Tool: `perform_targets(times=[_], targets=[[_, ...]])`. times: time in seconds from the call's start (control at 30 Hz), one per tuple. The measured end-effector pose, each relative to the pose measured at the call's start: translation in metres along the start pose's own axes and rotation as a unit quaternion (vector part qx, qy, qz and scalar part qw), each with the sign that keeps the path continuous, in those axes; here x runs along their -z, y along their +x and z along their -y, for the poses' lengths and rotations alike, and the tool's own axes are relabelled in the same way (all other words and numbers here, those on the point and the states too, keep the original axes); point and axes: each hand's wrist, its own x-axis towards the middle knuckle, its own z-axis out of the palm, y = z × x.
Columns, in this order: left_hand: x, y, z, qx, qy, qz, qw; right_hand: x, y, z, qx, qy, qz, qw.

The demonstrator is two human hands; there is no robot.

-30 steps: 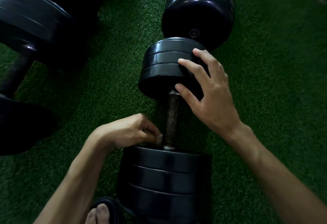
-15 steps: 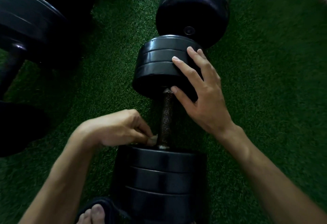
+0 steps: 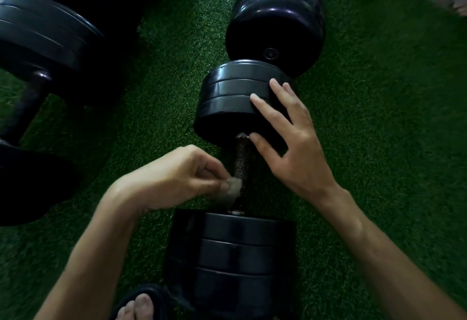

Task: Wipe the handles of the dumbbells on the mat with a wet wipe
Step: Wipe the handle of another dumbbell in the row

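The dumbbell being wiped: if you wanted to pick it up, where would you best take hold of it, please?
Probably the knurled handle of the dumbbell, from above: it lies flat on the green mat, and the narrow bar between the plate stacks suits a wrapped grip. The left hand with the wipe would need to move off first.

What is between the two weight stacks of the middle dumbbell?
In the head view, the knurled handle, with the wet wipe pressed against it by the left hand.

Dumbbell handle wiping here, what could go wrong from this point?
1. The left hand pinches only a small wad of wet wipe against the knurled handle; it may snag or shred.
2. The right hand rests open on the far plates; the dumbbell might roll toward the toes.
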Motion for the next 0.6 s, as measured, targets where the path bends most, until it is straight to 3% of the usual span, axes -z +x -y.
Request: perform_targets(times=[0.1, 0.2, 0.3, 0.4, 0.5, 0.6], targets=[[-0.002, 0.004, -0.007, -0.057, -0.059, -0.108, 0.991, 0.006, -0.012, 0.006, 0.039, 0.004, -0.037, 0.999], [-0.004, 0.007, -0.018, -0.101, -0.104, -0.15, 0.978, 0.012, -0.025, 0.006, 0.061, 0.0, -0.024, 0.998], [-0.008, 0.009, -0.022, -0.118, -0.1, -0.159, 0.975, 0.011, -0.031, 0.005, 0.031, 0.059, 0.041, 0.997], [-0.014, 0.01, -0.023, -0.122, -0.112, -0.165, 0.972, 0.01, -0.03, 0.007, -0.034, 0.149, 0.042, 0.987], [-0.014, 0.011, -0.024, -0.12, -0.112, -0.189, 0.968, 0.011, -0.029, 0.01, -0.116, 0.275, 0.057, 0.953], [-0.014, 0.011, -0.024, -0.132, -0.079, -0.23, 0.961, 0.012, -0.028, 0.009, -0.133, 0.269, 0.089, 0.95]])
